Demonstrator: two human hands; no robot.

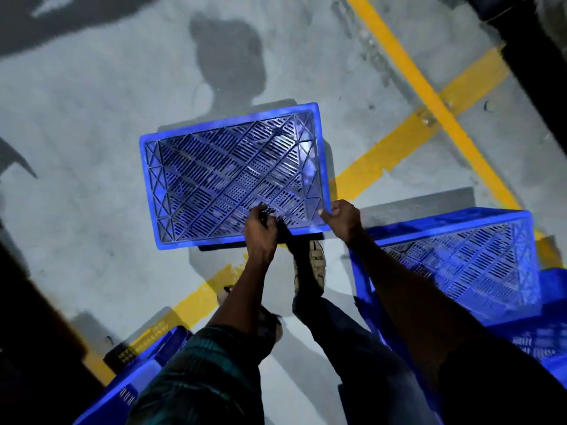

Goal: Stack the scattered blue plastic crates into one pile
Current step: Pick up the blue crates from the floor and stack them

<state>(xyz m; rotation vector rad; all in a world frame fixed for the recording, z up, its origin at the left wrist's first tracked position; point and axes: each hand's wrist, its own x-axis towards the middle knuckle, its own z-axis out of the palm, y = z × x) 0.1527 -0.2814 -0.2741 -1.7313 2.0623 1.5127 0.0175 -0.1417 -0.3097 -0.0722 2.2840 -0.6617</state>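
Observation:
A blue slotted plastic crate [227, 176] is held out in front of me above the grey floor, its open side facing up. My left hand [260, 230] grips its near rim with fingers curled through the slots. At the crate's near right corner, my right hand [342, 217] pinches the rim. A second blue crate [460, 259] stands at the right, beside my right forearm, on top of more blue crates. Part of a third blue crate [147, 372] shows at the bottom left.
Yellow painted lines [420, 84] cross the concrete floor. My feet in sandals [316, 265] stand just below the held crate. A dark object [527, 56] fills the top right corner and dark shadow covers the left edge.

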